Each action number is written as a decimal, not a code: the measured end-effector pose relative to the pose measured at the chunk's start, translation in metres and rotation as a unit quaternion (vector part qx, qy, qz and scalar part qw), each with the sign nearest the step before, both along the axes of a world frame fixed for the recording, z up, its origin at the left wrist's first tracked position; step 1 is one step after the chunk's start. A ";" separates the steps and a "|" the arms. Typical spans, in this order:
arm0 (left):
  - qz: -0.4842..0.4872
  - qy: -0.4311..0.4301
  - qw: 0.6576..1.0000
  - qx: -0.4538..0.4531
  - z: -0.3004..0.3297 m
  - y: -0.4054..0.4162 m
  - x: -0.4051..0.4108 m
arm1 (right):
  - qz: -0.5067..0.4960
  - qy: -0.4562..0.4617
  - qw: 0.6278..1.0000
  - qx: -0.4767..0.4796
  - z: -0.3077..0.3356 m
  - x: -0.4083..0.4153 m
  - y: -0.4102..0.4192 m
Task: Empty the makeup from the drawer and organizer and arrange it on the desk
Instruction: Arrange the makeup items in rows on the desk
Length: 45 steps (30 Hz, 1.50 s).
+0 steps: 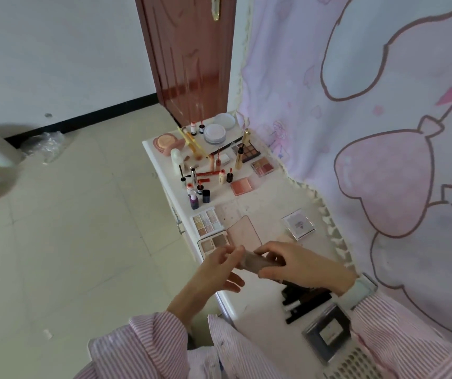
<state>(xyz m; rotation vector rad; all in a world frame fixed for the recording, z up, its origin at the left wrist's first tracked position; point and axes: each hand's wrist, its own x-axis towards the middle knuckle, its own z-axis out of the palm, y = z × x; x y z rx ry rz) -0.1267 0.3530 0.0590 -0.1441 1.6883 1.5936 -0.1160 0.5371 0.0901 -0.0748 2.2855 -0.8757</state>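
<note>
Both hands hold a small pinkish compact (257, 261) just above the white desk (268, 206). My right hand (298, 265) grips its right end with curled fingers and thumb. My left hand (219, 269) touches its left end with the fingertips. Laid out on the desk beyond are an eyeshadow palette (209, 222), a two-pan palette (213, 243), a flat pink case (244, 233), a mirrored compact (298, 224), a blush pan (242, 186), small bottles (198, 196), lip tubes (215, 162) and round compacts (215, 133).
Black tubes and brushes (305, 303) and a dark square case (328, 330) lie on the near part of the desk. A pink curtain (383, 132) hangs along the right edge. A brown door (189, 56) stands behind. Tiled floor (69, 228) lies to the left.
</note>
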 end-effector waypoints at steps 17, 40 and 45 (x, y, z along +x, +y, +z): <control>-0.099 0.055 0.993 -0.032 0.014 -0.005 0.016 | -0.286 0.061 0.922 -0.252 0.007 0.001 -0.003; -0.117 0.072 0.990 -0.029 -0.023 0.036 -0.081 | -0.493 0.098 0.836 -0.221 -0.005 -0.070 0.047; -0.035 0.048 0.998 0.029 -0.028 0.042 -0.102 | -0.632 -0.012 0.694 -0.344 -0.029 -0.080 0.064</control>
